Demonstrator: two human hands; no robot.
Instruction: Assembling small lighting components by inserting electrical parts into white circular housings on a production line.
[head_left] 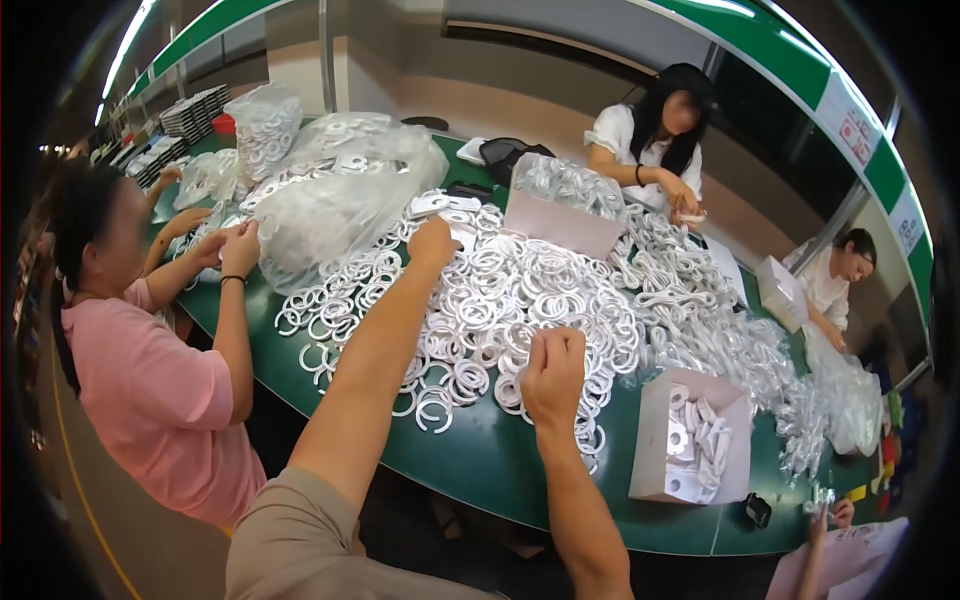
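Khaki sleeve (pixel 300 530) up closest, then a bare left forearm (pixel 355 395) stretched across the green table (pixel 480 445). Over at the left, co-worker in pink (pixel 150 375), hands raised beside a big clear bag (pixel 330 215), finger contents hard to make out. On to the left hand (pixel 432 243): curled down at the white rings (pixel 480 310), fingertips hidden, impossible to tell whether gripping one. Now the right hand (pixel 555 378): folded into a fist over the near side of the same heap, palm out of sight, again impossible to call. Further right, bagged white bundles (pixel 685 270), then an open white box (pixel 650 430) of white parts near the front edge, small black object (pixel 757 511) just beside. Upper right, red-marked sign (pixel 855 120), too small to read. Lower right, pale sleeve (pixel 870 560), cut off by the rim. Bare green strip between heap and front edge, reaching the box.
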